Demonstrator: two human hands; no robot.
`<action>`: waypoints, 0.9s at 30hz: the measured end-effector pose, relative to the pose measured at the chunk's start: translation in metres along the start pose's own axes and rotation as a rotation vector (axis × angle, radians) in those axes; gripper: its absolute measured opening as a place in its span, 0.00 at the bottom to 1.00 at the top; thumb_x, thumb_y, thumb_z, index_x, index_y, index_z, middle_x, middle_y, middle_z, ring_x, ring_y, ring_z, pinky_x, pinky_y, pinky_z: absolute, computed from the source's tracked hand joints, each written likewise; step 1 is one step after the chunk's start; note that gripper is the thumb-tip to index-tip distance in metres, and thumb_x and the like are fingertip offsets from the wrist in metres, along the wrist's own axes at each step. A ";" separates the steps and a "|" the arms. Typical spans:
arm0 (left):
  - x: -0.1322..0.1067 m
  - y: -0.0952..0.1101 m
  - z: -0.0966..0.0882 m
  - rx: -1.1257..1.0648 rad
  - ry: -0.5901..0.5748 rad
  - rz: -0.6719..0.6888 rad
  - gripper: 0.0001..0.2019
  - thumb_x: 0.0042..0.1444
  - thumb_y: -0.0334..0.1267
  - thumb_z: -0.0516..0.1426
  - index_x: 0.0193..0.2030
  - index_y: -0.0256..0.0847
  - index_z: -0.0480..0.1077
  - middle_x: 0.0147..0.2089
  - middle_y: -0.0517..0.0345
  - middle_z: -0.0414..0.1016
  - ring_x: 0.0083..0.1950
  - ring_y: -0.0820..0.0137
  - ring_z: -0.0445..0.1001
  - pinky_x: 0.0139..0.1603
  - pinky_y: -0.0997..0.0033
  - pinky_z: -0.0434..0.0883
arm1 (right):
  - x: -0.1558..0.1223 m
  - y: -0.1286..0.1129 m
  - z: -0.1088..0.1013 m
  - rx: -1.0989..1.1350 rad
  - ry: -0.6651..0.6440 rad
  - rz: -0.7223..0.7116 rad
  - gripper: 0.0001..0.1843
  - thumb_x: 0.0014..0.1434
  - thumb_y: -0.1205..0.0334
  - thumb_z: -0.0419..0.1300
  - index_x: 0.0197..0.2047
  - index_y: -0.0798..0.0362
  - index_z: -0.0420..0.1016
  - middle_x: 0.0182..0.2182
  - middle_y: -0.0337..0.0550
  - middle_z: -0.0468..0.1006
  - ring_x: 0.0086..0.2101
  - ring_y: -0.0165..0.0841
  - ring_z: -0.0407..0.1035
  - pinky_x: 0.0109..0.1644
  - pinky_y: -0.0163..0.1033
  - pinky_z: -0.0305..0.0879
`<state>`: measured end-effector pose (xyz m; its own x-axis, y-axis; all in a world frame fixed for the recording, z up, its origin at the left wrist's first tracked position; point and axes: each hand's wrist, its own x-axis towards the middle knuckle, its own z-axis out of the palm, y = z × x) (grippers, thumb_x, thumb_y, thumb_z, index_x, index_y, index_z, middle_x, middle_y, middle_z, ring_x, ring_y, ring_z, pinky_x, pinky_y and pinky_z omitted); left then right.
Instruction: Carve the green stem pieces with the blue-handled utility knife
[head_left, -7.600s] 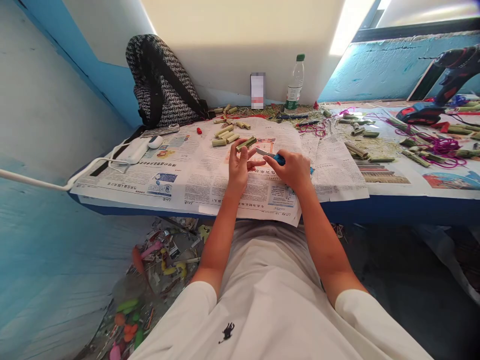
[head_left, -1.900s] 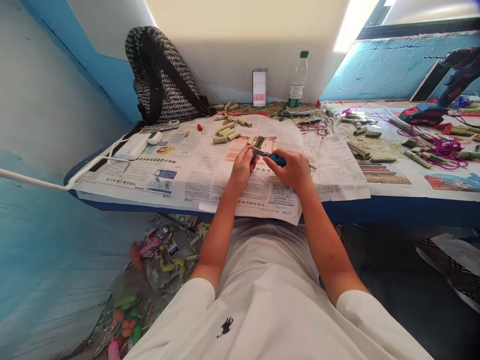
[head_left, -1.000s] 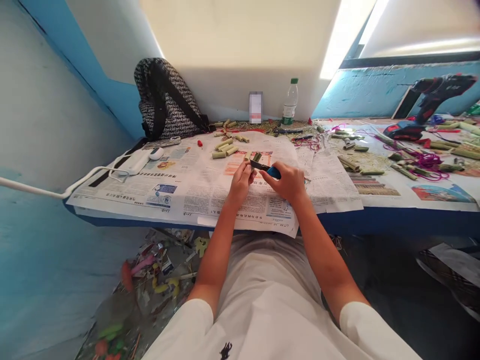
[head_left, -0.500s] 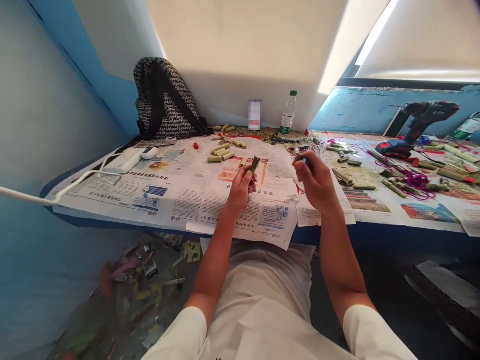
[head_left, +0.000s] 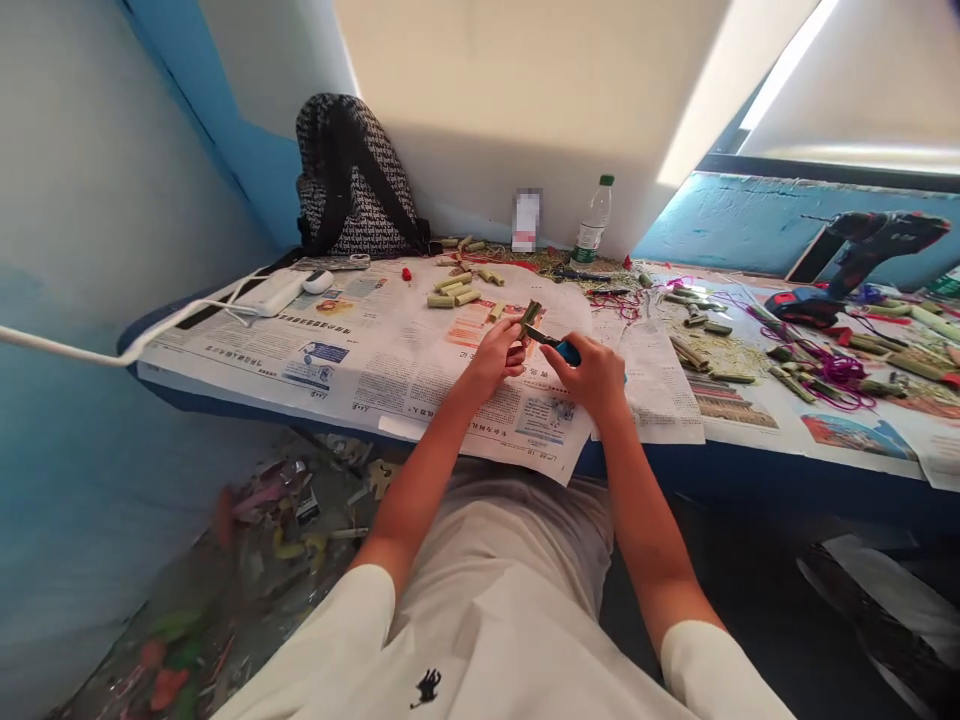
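My left hand point(head_left: 497, 357) is closed around a short green plant stem piece point(head_left: 532, 311), its upper end sticking out above the fingers. In my right hand point(head_left: 596, 374) is a knife with a blue handle point(head_left: 568, 351). The dark blade point(head_left: 541, 335) points left and meets the stem piece close to my left fingertips. Whether it cuts in or only rests there, I cannot tell. Behind the hands, several pale green cut stem pieces point(head_left: 454, 291) lie on the newspaper point(head_left: 390, 345).
At the back stand a backpack point(head_left: 360, 185) and a plastic bottle point(head_left: 592, 222). A white power strip point(head_left: 271, 293) with a cable lies left. Right are a cordless drill point(head_left: 862, 262), purple string point(head_left: 836, 368), more stems and shavings. Litter point(head_left: 289, 520) covers the floor at left.
My right hand has come down and left, bringing the knife against the stem piece. My left hand still grips the piece. The view has shifted slightly.
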<state>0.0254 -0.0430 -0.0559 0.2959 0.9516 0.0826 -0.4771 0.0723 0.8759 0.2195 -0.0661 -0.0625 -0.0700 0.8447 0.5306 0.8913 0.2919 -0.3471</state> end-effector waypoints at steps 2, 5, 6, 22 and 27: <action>0.006 0.000 -0.002 0.085 0.008 0.004 0.06 0.72 0.37 0.56 0.52 0.42 0.70 0.34 0.65 0.66 0.21 0.84 0.53 0.19 0.85 0.50 | 0.000 -0.001 -0.001 -0.034 -0.016 0.019 0.32 0.73 0.29 0.51 0.44 0.48 0.79 0.39 0.49 0.84 0.38 0.42 0.74 0.36 0.42 0.46; 0.008 -0.001 -0.008 0.195 -0.017 0.011 0.06 0.73 0.38 0.55 0.51 0.41 0.70 0.34 0.65 0.65 0.20 0.85 0.52 0.19 0.84 0.49 | 0.000 -0.003 -0.001 -0.086 -0.048 0.052 0.33 0.75 0.30 0.48 0.48 0.48 0.81 0.41 0.51 0.86 0.39 0.44 0.75 0.37 0.42 0.46; 0.007 -0.002 -0.009 0.214 -0.019 0.012 0.05 0.73 0.39 0.55 0.50 0.41 0.69 0.34 0.66 0.65 0.20 0.85 0.51 0.19 0.84 0.49 | 0.001 -0.003 -0.001 -0.104 -0.062 0.058 0.33 0.75 0.30 0.48 0.49 0.49 0.81 0.41 0.52 0.86 0.38 0.44 0.75 0.37 0.42 0.46; -0.008 0.001 -0.006 0.257 -0.077 0.047 0.08 0.74 0.39 0.55 0.42 0.40 0.68 0.32 0.63 0.67 0.21 0.82 0.49 0.21 0.78 0.45 | 0.000 0.002 0.002 -0.047 -0.061 -0.026 0.30 0.73 0.31 0.52 0.41 0.49 0.78 0.33 0.49 0.82 0.32 0.40 0.69 0.36 0.43 0.43; -0.007 -0.001 -0.010 0.310 -0.102 0.054 0.10 0.76 0.40 0.52 0.41 0.40 0.66 0.34 0.62 0.67 0.22 0.82 0.50 0.21 0.78 0.49 | 0.000 0.003 0.004 -0.031 -0.080 -0.024 0.32 0.73 0.29 0.51 0.39 0.49 0.77 0.29 0.47 0.79 0.29 0.37 0.65 0.35 0.43 0.45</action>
<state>0.0158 -0.0465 -0.0622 0.3661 0.9156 0.1664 -0.2240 -0.0868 0.9707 0.2201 -0.0637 -0.0663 -0.1261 0.8714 0.4741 0.9022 0.2995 -0.3105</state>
